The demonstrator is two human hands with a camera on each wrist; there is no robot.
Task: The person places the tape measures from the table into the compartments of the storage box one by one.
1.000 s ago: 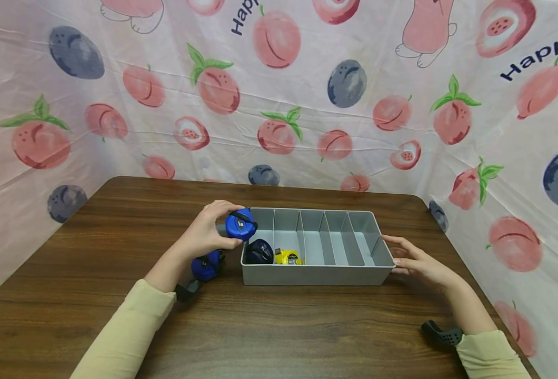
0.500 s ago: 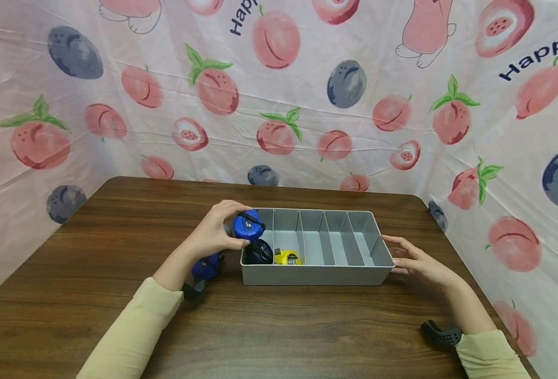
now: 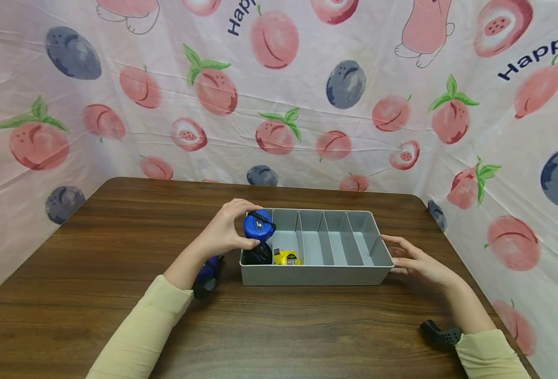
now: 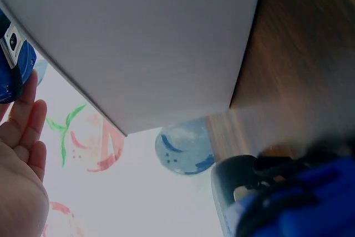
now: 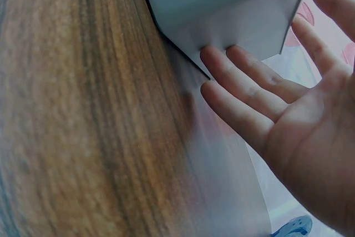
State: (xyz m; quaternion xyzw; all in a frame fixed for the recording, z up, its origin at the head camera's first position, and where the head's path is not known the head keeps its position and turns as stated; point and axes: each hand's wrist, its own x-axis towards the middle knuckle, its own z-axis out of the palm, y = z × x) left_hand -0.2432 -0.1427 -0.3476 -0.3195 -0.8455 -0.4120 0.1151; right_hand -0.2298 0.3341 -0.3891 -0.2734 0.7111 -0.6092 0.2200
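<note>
My left hand (image 3: 229, 226) pinches a blue tape measure (image 3: 258, 225) between thumb and fingers, over the leftmost compartment of a grey divided box (image 3: 317, 275). Under it in that compartment sits a dark tape measure (image 3: 258, 255), partly hidden. A small yellow tape measure (image 3: 287, 257) lies in the compartment beside it. In the left wrist view the held blue tape measure (image 4: 21, 62) shows above the box's rim. My right hand (image 3: 417, 262) rests its extended fingertips against the box's right end; the right wrist view shows these fingers (image 5: 252, 90) spread along the end wall.
Another blue tape measure (image 3: 208, 269) lies on the brown wooden table (image 3: 307, 331) left of the box, partly behind my left wrist. A fruit-printed cloth (image 3: 302, 89) hangs around the table's back and sides. The compartments to the right hold nothing visible.
My left hand has moved right with the blue tape measure, from the box's left rim to over the leftmost compartment. The right hand and the box have stayed put.
</note>
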